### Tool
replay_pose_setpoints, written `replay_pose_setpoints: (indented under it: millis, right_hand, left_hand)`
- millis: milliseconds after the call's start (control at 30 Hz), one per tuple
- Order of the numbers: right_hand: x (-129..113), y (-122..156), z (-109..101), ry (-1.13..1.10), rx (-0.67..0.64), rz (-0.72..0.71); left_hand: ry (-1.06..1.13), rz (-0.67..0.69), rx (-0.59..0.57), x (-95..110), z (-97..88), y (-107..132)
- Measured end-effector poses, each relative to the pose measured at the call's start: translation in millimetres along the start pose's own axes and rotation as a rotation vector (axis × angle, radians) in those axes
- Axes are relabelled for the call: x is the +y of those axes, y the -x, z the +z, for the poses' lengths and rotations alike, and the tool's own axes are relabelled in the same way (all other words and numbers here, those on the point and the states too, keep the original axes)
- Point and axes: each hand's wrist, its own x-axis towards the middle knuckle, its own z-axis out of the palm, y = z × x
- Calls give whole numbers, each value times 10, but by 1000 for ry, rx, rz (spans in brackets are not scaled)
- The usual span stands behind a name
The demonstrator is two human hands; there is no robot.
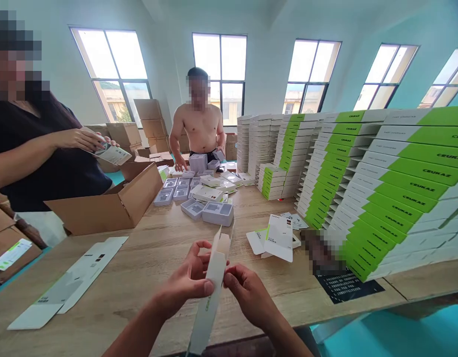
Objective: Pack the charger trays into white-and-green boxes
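Observation:
A slim white carton (208,315) with green print stands on its edge between my hands, its end flaps sticking up at the far end. My left hand (190,277) is closed round it from the left, the thumb lying on the near narrow side. At the right side my right hand (247,292) pinches the carton's edge with thumb and fingertips. Just beyond are white plastic trays (217,213) and, to the right, several loose printed cartons (278,238). Flattened carton blanks (71,280) lie on the table to the left.
Tall stacks of white and green boxes (392,198) line the right side. An open brown cardboard box (98,215) sits at the left. One co-worker (39,144) holds a carton there; another (199,126) stands across the wooden table (150,267). A black printed sheet (350,287) lies right.

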Motion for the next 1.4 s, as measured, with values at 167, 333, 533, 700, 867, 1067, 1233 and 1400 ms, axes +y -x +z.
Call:
replay_pose_setpoints:
  millis: [167,333,533,700,867,1067,1233,1400]
  right_hand:
    - [-414,-1,-119,-345,-111,77]
    - [-518,-6,-112,-468,-128,181]
    - [-389,17,-93,-502,-196,163]
    - [-396,39,-129,-510,-329,107]
    - [-403,-34,-76,-441,-244,176]
    - [-468,-57,-63,332,-115,-46]
    - [-689,59,-61,735,-126,-242]
    - [-819,110,-29,868,-180,-320]
  left_hand:
    - [-930,169,146,74,12,109]
    - [-1303,169,4,232,146,185]
    - [-1347,348,-9,183,175,191]
    - [-1335,441,-43,171,154,213]
    - [-1424,422,-36,156,234,200]
    - [-1518,526,84,30,321,167]
    - [-1274,438,75,116,193,257]
    - [-1126,261,-123,413,139,243]
